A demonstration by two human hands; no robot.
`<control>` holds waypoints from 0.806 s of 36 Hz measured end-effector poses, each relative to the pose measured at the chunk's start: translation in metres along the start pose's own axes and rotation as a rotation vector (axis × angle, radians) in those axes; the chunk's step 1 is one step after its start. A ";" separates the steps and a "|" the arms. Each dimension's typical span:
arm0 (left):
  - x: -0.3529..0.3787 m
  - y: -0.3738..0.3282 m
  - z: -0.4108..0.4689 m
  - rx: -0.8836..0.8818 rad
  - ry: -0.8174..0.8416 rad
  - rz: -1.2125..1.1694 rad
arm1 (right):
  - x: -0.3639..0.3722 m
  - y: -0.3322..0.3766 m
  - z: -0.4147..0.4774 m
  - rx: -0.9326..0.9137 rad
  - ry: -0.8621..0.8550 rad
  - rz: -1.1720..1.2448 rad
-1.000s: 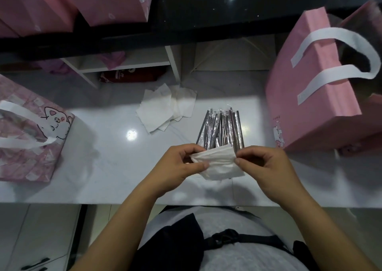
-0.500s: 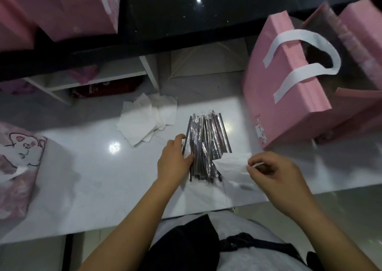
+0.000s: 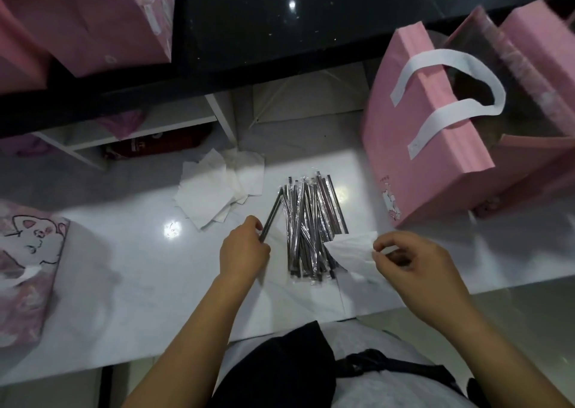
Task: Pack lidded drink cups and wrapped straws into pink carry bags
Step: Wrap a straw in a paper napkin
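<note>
On the white counter (image 3: 124, 270) in front of the person, a pile of wrapped straws (image 3: 311, 227) lies with its straws running roughly away from the body. The left hand (image 3: 244, 249) is closed around the near end of a single straw (image 3: 273, 211). This straw slants up and to the right, so its far end reaches the left edge of the pile while its near end is apart from it.

The right hand (image 3: 417, 264) pinches a white napkin (image 3: 350, 247) between thumb and forefinger, with the other fingers curled. The napkin's free corner lies over the near right corner of the pile; whether it touches the straws cannot be told. A loose stack of napkins (image 3: 214, 193) lies just beyond and to the left of the pile.

To the right of the pile stands a pink bag (image 3: 435, 165) with its mouth open, white handles (image 3: 451, 62) arching over it and a small cat picture low on its side. More pink bags stand behind it, blurred.

At the left edge of the counter is a cat-print bag (image 3: 31, 246). Two more pink bags (image 3: 93, 18) sit on the dark ledge (image 3: 264, 34) at the top left.
</note>
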State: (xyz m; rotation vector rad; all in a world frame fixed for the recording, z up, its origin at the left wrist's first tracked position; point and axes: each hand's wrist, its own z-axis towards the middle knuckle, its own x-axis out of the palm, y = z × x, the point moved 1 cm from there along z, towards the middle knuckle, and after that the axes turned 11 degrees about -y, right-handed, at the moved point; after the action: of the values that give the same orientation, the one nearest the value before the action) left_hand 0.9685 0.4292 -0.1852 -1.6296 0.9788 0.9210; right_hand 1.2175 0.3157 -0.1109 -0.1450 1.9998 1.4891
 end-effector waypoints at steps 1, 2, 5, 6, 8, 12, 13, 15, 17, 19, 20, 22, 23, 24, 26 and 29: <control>-0.001 0.000 0.000 -0.011 0.002 0.009 | 0.001 0.001 0.001 -0.001 0.001 -0.002; -0.002 0.000 0.001 -0.016 0.006 0.017 | 0.001 0.002 0.001 0.000 0.000 0.002; -0.004 0.002 0.003 -0.038 0.017 -0.011 | 0.003 0.003 0.003 0.021 0.010 0.043; -0.006 0.004 0.003 -0.054 0.014 -0.040 | 0.004 0.004 0.003 0.033 0.018 0.067; -0.012 0.007 0.002 -0.089 -0.012 -0.117 | 0.006 0.006 0.004 0.063 0.023 0.124; -0.036 0.004 -0.007 -0.125 -0.068 -0.349 | 0.010 0.011 0.009 0.165 -0.034 0.288; -0.043 0.001 -0.011 -0.120 -0.071 -0.407 | 0.012 0.011 0.010 0.204 -0.048 0.327; -0.054 -0.007 -0.019 -0.087 -0.061 -0.489 | 0.016 0.011 0.013 0.268 -0.061 0.372; -0.060 -0.014 -0.026 -0.062 -0.054 -0.534 | 0.020 0.011 0.016 0.299 -0.063 0.397; -0.061 -0.016 -0.028 -0.058 -0.062 -0.480 | 0.022 0.012 0.019 0.296 -0.064 0.409; -0.060 -0.015 -0.027 -0.065 -0.056 -0.432 | 0.023 0.013 0.020 0.288 -0.062 0.408; -0.057 -0.009 -0.024 -0.096 -0.011 -0.363 | 0.025 0.013 0.021 0.264 -0.053 0.407; -0.056 -0.005 -0.024 -0.115 0.006 -0.353 | 0.026 0.014 0.021 0.254 -0.046 0.407; -0.056 -0.001 -0.024 -0.131 0.005 -0.359 | 0.027 0.014 0.021 0.248 -0.037 0.405; -0.058 0.006 -0.024 -0.151 -0.018 -0.394 | 0.029 0.015 0.020 0.247 -0.022 0.396; -0.062 0.009 -0.026 -0.195 -0.006 -0.505 | 0.033 0.017 0.018 0.277 -0.015 0.408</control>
State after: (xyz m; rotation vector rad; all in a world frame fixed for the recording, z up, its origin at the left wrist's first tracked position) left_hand 0.9394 0.4130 -0.1268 -1.9157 0.4423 0.6851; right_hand 1.1911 0.3470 -0.1182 0.4108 2.2927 1.4179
